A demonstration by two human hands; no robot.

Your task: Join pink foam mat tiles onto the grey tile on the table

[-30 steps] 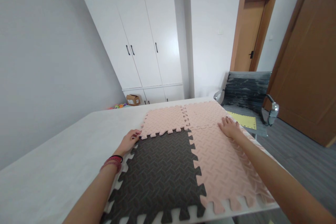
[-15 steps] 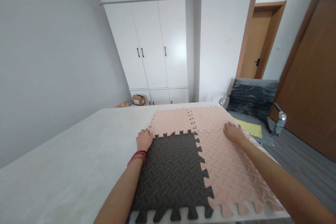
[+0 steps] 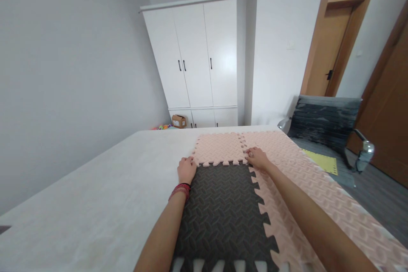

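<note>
Interlocking foam puzzle mats lie joined on a white table (image 3: 95, 204): a dark grey tile (image 3: 223, 208) nearest me, a pink tile (image 3: 218, 148) beyond it, and more pink tiles (image 3: 306, 187) to the right. My left hand (image 3: 186, 169) rests on the far left corner of the dark tile, at its seam with the pink tile, fingers curled down. My right hand (image 3: 257, 158) presses where the dark tile's far right corner meets the pink tiles. Neither hand lifts anything.
A grey office chair (image 3: 328, 127) stands at the table's right with a yellow foam tile (image 3: 321, 162) on its seat. A white wardrobe (image 3: 197, 55) stands at the back, a small cardboard box (image 3: 179, 120) at its foot. Brown doors are at right.
My right hand has slid left from the right pink tiles to the corner junction. My left hand has stayed at the dark tile's far left corner. The view has shifted left.
</note>
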